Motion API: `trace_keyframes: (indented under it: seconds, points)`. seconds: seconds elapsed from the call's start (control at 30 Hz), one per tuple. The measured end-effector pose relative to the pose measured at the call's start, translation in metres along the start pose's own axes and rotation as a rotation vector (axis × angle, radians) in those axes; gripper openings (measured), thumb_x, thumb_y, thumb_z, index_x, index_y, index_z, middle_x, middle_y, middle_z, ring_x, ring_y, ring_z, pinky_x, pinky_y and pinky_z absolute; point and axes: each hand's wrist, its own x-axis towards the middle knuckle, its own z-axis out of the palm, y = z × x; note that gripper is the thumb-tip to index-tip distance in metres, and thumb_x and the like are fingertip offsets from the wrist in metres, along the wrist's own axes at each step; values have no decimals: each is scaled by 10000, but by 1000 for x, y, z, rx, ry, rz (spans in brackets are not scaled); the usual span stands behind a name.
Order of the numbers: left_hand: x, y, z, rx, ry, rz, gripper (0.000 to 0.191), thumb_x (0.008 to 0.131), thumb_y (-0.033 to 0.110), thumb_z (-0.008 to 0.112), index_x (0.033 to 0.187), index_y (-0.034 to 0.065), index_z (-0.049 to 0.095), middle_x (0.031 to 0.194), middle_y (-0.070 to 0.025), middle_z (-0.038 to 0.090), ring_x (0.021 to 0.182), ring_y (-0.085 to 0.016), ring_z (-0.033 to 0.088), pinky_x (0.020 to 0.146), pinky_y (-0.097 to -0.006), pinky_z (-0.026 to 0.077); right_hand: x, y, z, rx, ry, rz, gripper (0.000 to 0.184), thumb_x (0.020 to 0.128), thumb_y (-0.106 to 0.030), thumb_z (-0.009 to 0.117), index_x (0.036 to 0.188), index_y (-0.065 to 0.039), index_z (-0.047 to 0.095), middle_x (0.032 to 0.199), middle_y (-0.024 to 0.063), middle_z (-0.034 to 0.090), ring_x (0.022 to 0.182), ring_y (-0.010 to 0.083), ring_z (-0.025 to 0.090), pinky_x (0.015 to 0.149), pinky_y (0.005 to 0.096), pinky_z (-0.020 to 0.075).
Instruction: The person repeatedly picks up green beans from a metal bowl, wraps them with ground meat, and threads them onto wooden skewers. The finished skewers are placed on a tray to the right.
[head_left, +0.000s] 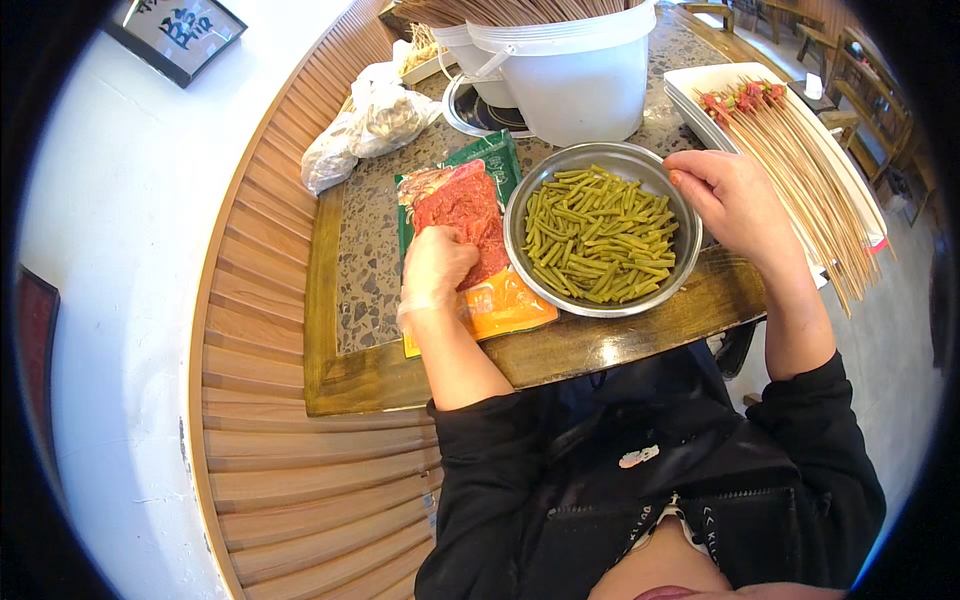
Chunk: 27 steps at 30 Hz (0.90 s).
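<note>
My left hand (441, 266), in a thin clear glove, rests with curled fingertips on the raw red meat (469, 217), which lies on a green and orange plastic food bag (512, 304). Whether meat is between its fingers is hidden. To its right stands a steel bowl (600, 309) of cut green beans (600, 232). Over the bowl's upper right rim is my right hand (724, 199), its thumb and index finger drawn close together; whether something small is between them cannot be told. Skewers threaded with red meat and green pieces (750, 97) lie on a white tray (697, 82) at the right.
White plastic buckets (577, 82) full of bamboo sticks (517, 11) stand behind the bowl, by a round dark cooktop (487, 112). Tied plastic bags (367, 124) lie at the back left. A slatted wooden partition (255, 300) borders the table's left side. Skewer ends overhang the tray's near end.
</note>
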Motion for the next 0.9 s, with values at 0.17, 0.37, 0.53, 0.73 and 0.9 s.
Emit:
trace_keyframes:
  seconds: [0.17,0.37,0.53,0.73,0.9]
  points:
    - [-4,-10,-10,-147,29,-57,125,671,95,625,704,-24,607,603,-92,505,547,-175,473,538,-338,395,-5,3,-5,12,-10,50,181,858,-116,597,978,3,660,801,173,658,718,303,643,639,346,492]
    - [-3,-11,-8,-181,34,-36,196,674,145,646,749,-35,630,633,-188,589,587,-264,575,593,-378,458,-8,7,-3,9,-17,61,183,857,-120,598,981,0,660,798,170,660,711,306,640,640,350,492]
    - [-4,-1,-4,-142,-28,20,219,698,165,710,828,-1,651,775,-181,646,717,-287,620,675,-375,474,-8,8,4,35,-12,37,188,854,-124,600,984,-5,661,809,170,659,721,313,640,643,352,494]
    - [-2,9,-3,14,-118,-24,187,729,157,677,835,5,655,730,-141,637,643,-234,579,634,-362,464,-8,7,6,37,-55,63,194,856,-130,601,995,-9,662,831,175,662,741,315,646,650,348,499]
    - [-1,6,0,11,-8,77,157,723,126,620,802,-3,660,609,-128,558,529,-190,509,550,-336,430,-10,5,8,39,-45,48,203,856,-134,604,1001,-4,660,844,178,665,749,315,648,655,350,500]
